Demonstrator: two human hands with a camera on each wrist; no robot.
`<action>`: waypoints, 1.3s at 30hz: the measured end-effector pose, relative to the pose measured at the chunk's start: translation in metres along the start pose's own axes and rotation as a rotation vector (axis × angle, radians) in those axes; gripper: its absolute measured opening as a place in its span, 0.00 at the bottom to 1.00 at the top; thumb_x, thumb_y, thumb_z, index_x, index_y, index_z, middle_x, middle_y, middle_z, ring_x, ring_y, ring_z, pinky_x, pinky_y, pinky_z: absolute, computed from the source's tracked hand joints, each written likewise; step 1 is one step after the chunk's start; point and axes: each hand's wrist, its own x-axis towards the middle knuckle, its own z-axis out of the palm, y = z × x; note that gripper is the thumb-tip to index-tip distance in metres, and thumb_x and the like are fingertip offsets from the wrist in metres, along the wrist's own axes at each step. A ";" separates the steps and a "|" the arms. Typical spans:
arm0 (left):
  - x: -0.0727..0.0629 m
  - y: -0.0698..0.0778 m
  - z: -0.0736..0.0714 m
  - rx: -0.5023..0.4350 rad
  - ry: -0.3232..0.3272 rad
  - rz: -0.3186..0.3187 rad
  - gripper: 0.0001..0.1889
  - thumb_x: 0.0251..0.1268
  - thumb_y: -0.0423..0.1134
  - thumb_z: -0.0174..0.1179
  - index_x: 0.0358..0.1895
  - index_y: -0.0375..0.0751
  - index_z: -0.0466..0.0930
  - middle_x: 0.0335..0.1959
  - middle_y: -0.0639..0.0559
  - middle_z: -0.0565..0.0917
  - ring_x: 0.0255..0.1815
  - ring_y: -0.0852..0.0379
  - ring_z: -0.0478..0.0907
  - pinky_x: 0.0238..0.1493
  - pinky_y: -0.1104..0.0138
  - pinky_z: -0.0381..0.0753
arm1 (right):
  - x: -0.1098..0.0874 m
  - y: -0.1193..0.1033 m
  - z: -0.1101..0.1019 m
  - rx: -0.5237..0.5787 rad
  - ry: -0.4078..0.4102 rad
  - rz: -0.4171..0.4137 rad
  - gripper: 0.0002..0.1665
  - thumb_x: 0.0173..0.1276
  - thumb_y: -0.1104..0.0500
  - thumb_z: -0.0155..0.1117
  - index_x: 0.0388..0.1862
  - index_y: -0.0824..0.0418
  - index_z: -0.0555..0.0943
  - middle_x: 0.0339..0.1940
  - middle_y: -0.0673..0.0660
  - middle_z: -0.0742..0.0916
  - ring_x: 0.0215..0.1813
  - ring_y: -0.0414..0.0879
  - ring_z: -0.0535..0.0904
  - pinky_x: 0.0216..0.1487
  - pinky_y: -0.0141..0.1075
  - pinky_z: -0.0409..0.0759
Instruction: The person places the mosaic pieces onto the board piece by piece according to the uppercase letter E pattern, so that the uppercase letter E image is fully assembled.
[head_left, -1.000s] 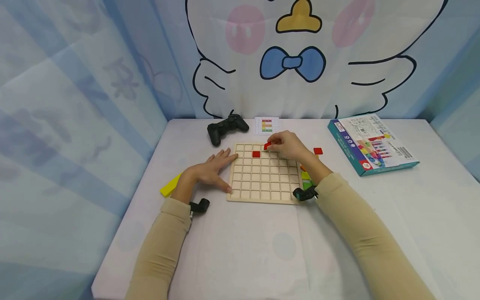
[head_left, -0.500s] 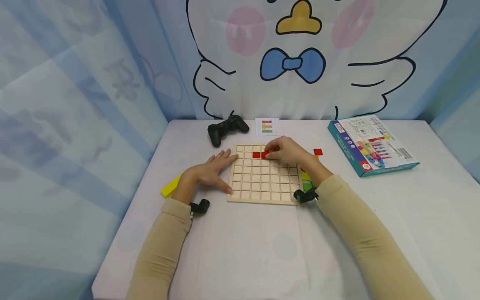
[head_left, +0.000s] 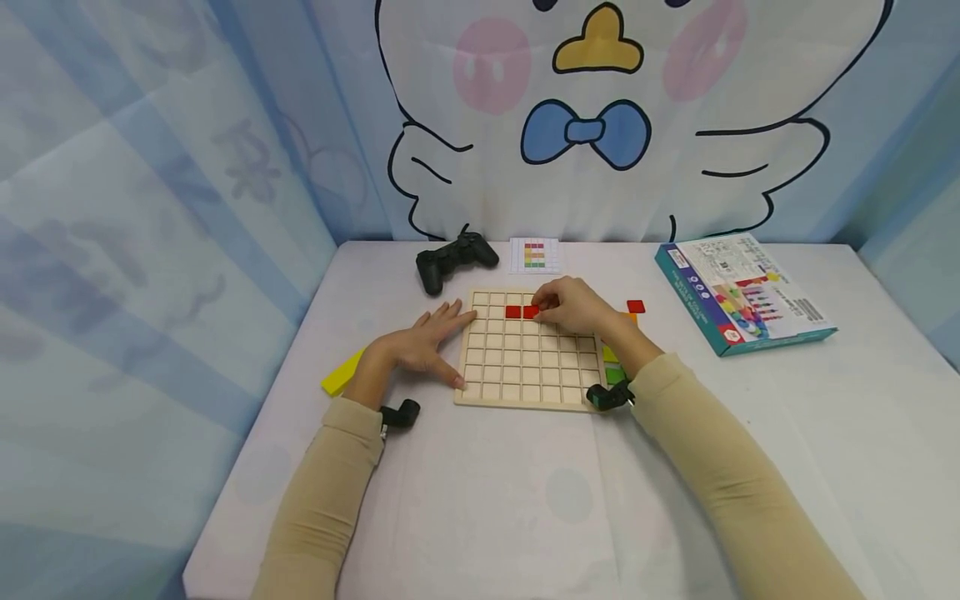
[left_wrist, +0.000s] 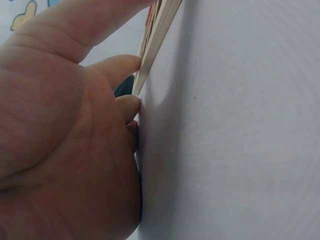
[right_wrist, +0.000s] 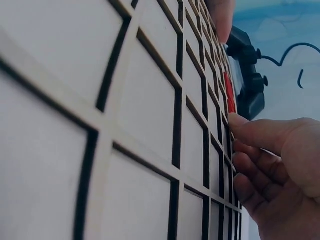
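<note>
A wooden grid board (head_left: 517, 367) lies flat on the table. My left hand (head_left: 420, 342) rests beside its left edge with fingers spread, thumb and index fingertip touching the frame. In the left wrist view the palm (left_wrist: 65, 130) faces the camera. One red square tile (head_left: 513, 312) sits in a cell of the second row. Right beside it, my right hand (head_left: 573, 304) pinches a second red tile (head_left: 530, 312) at its right side, over the adjoining cell. The right wrist view shows the thumb (right_wrist: 250, 131) at the red tile, with the other fingers curled below.
A black game controller (head_left: 456, 260) and a printed pattern card (head_left: 535, 255) lie behind the board. A loose red tile (head_left: 635, 307) and green tile (head_left: 615, 375) are at its right, partly near my forearm. A boxed set (head_left: 746, 292) lies farther right, a yellow piece (head_left: 343, 373) left.
My right hand has brought the red tile down from the board's back edge to the cell right of the first red tile. The left hand has stayed in place.
</note>
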 end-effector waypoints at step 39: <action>-0.001 0.003 0.000 -0.001 0.000 0.004 0.67 0.49 0.62 0.79 0.87 0.61 0.39 0.88 0.51 0.29 0.88 0.50 0.22 0.85 0.48 0.24 | -0.038 -0.010 -0.019 0.014 0.191 -0.009 0.18 0.76 0.61 0.65 0.62 0.65 0.84 0.49 0.61 0.86 0.47 0.54 0.77 0.49 0.43 0.77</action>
